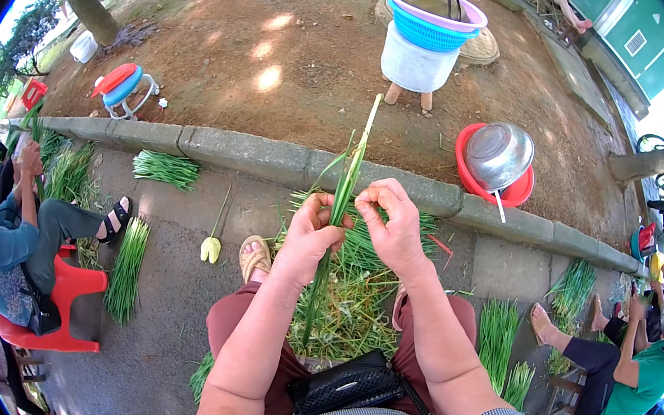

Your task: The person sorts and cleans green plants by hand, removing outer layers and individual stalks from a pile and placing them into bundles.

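Observation:
My left hand (318,231) grips a small bunch of long green stalks, likely garlic chives (348,178), with the pale ends pointing up and away from me and the leaves hanging below the fist. Close to the right side of this bunch is my right hand (391,224), its thumb and fingertips bent together. Whether a thin leaf is pinched there is too small to tell. Under both hands, between my knees, lies a heap of loose green and yellowed leaves (349,321). Greener stalks (371,243) lie at its far side.
A black handbag (347,387) rests on my lap. Beyond the stone kerb (245,156) are a red basin (464,171) with a metal bowl and a stool bearing stacked baskets (431,33). Chive bundles (128,269) lie on the paving. Seated people work at left and right.

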Available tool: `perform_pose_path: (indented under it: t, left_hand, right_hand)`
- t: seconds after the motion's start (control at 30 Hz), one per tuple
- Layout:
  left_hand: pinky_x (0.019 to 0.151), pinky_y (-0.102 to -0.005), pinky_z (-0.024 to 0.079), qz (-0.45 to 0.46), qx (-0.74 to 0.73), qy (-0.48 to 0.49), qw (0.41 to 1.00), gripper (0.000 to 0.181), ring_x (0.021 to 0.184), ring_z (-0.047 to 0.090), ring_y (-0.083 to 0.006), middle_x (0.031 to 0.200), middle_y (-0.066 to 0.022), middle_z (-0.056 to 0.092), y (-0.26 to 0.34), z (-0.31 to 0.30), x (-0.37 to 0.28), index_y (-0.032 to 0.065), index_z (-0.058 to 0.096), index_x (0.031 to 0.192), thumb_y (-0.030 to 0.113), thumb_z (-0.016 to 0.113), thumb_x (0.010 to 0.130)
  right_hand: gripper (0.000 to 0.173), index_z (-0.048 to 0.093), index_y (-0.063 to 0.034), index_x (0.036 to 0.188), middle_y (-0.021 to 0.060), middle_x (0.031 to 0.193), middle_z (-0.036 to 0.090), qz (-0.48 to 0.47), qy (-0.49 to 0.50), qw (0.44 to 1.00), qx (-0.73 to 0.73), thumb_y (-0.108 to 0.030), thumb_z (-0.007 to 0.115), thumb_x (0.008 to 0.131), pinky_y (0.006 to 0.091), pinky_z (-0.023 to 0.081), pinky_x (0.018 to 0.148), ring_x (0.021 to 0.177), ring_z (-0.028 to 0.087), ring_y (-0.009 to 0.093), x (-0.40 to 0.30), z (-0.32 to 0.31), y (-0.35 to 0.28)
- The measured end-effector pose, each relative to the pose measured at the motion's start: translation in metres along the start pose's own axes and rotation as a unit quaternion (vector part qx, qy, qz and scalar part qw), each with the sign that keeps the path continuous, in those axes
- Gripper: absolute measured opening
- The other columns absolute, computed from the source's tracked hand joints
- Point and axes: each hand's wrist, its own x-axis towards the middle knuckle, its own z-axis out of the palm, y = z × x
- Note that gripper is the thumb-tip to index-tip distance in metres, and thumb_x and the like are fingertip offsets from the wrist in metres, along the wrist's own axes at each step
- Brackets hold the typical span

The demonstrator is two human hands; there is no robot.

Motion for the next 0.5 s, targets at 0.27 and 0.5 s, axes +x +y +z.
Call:
perform_pose_path:
  t: [0.27, 0.5]
  left_hand:
    - [0.057, -0.0204, 0.038, 0.005, 0.007, -0.002, 1.000, 0.037, 0.064, 0.049, -0.0082, 0.086, -0.0058, 0.057, -0.002, 0.002, 0.000, 0.0032, 0.043, 0.104, -0.009, 0.053, 0.071]
    - [0.059, -0.0236, 0.042, 0.028, -0.008, 0.024, 0.999, 0.030, 0.067, 0.053, -0.0116, 0.087, -0.0081, 0.058, 0.003, -0.006, 0.003, 0.0019, 0.042, 0.103, -0.007, 0.056, 0.078]
  right_hand:
    - [0.013, 0.061, -0.0016, 0.083, 0.0073, 0.087, 0.059, -0.027, 0.020, 0.999, -0.009, -0.006, 0.069, 0.074, 0.0307, 0.047, 0.068, 0.076, 0.058, 0.023, 0.000, 0.003, -0.003]
    - [0.007, 0.058, 0.0000, 0.085, 0.0040, 0.080, 0.059, 0.063, -0.013, 0.993, 0.098, -0.005, 0.062, 0.083, 0.0252, 0.045, 0.068, 0.073, 0.055, 0.010, -0.001, -0.010, 0.007]
